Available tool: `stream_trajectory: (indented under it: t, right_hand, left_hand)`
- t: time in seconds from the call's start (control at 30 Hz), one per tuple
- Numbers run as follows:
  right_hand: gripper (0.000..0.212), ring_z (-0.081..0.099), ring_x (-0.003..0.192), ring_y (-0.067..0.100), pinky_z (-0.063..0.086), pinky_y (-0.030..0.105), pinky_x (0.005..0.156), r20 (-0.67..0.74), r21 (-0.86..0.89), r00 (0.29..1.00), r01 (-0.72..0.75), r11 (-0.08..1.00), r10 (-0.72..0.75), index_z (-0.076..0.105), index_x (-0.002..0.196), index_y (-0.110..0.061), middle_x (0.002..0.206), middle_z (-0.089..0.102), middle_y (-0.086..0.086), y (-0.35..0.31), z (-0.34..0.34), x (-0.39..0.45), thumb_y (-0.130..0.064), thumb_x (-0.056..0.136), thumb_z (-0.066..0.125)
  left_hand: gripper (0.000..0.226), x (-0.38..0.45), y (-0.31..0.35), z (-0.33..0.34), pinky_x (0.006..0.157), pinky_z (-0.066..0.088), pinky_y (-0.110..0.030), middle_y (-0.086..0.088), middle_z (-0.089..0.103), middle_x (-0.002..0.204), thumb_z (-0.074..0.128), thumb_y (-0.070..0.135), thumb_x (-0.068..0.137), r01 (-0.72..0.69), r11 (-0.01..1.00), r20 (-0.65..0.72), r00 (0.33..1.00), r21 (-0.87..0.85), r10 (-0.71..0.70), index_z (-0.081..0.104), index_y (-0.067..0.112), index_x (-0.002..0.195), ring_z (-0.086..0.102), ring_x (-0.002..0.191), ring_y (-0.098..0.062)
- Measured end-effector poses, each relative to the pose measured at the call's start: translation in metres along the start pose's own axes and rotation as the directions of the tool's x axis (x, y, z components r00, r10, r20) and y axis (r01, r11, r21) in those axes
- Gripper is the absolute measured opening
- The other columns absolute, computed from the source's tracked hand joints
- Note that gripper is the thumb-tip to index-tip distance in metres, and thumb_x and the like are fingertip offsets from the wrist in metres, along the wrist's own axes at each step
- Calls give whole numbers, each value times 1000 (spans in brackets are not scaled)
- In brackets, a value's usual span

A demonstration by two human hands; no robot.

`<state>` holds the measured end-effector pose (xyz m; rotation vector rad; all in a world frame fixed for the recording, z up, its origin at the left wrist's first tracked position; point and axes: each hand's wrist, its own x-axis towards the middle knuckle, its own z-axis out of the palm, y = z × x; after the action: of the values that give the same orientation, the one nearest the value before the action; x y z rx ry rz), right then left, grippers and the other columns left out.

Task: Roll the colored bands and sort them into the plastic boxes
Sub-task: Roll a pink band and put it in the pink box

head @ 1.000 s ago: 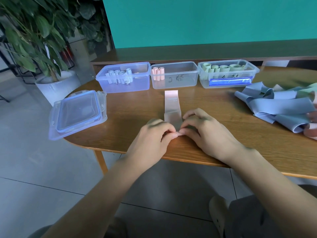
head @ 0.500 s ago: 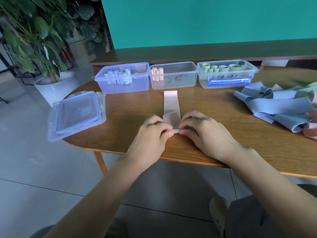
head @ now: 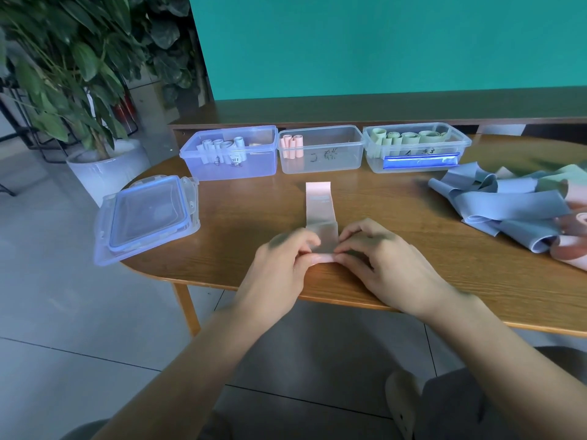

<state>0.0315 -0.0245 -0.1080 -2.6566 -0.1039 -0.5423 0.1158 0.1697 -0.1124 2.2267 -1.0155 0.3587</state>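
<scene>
A pink band [head: 319, 204] lies flat on the wooden table [head: 413, 281], stretching away from me. Its near end is curled into a small roll, pinched from the left by my left hand [head: 282, 268] and from the right by my right hand [head: 381, 265]. Three plastic boxes stand in a row at the back: a bluish box [head: 254, 166] with pale blue rolls, a clear middle box [head: 336, 160] with pink rolls, and a clear right box [head: 457, 144] with green rolls. A heap of loose bands [head: 508, 208], mostly blue, lies at the right.
A stack of plastic lids [head: 146, 217] sits on the table's left end, partly over the edge. A potted plant [head: 63, 90] in a white pot stands on the floor at the left. A dark wooden ledge [head: 381, 106] and a teal wall rise behind the boxes.
Both hands have kept the same pinch on the band's near end. The flat part of the band looks a little shorter as the roll has grown.
</scene>
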Motion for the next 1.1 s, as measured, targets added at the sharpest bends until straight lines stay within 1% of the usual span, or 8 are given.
stream_trajectory:
  t: [0.13,0.3,0.43,0.5,0.67,0.87,1.0,1.1]
  right_hand:
    - [18,62,97,11,57,46,72,-42,39,999,19,999,-17,66,105,-34,119,51,-20,0,1,2,-46,96,55]
    - [37,61,102,11,57,45,74,29,-29,1000,-3,1000,4,66,113,-34,121,52,-21,0,0,7,-56,95,43]
    - [58,61,101,9,56,41,72,24,-35,999,-26,999,27,69,111,-34,117,54,-21,-3,-3,10,-71,91,29]
    - [54,61,100,9,56,41,73,34,-45,999,-31,999,32,70,109,-35,116,54,-21,-3,-3,12,-70,92,32]
    - [47,61,101,10,56,42,74,42,-49,998,-44,998,46,70,109,-37,116,54,-21,0,-1,15,-66,94,36]
    - [33,63,97,11,56,41,72,-67,-8,997,-35,999,34,68,108,-39,116,55,-20,1,3,14,-61,93,49]
    - [19,62,100,12,55,39,72,-29,-30,999,-42,999,41,66,110,-37,113,58,-20,3,2,16,-46,97,57]
    - [22,62,103,14,54,37,73,-10,-74,998,-62,995,61,66,118,-37,117,58,-18,5,3,18,-42,99,55]
  left_hand:
    - [12,2,0,1,76,51,-34,7,63,92,59,29,100,-33,998,5,999,57,33,67,21,95,57,85,-10]
    - [24,4,1,0,83,44,-18,5,59,108,59,37,98,-15,995,19,1000,99,13,72,20,109,55,97,-7]
    - [24,5,0,0,87,41,-13,6,58,112,65,31,95,-27,996,-16,999,86,29,73,20,115,52,100,-3]
    - [22,6,0,1,87,44,-14,8,59,113,67,28,95,-36,997,-20,999,68,37,72,22,116,53,101,-3]
    - [8,9,0,2,81,46,-15,10,63,102,69,22,94,-53,996,-23,998,72,54,73,20,101,54,95,-3]
    - [10,15,2,4,81,41,-16,10,62,103,65,27,96,-44,994,15,999,97,43,70,21,103,52,100,-8]
    - [17,20,4,6,82,30,-9,8,61,106,62,30,97,-30,995,20,999,98,28,70,20,107,47,104,-6]
    - [20,21,4,7,85,33,-12,5,61,109,62,30,97,-39,992,17,999,119,37,73,20,110,47,107,-7]
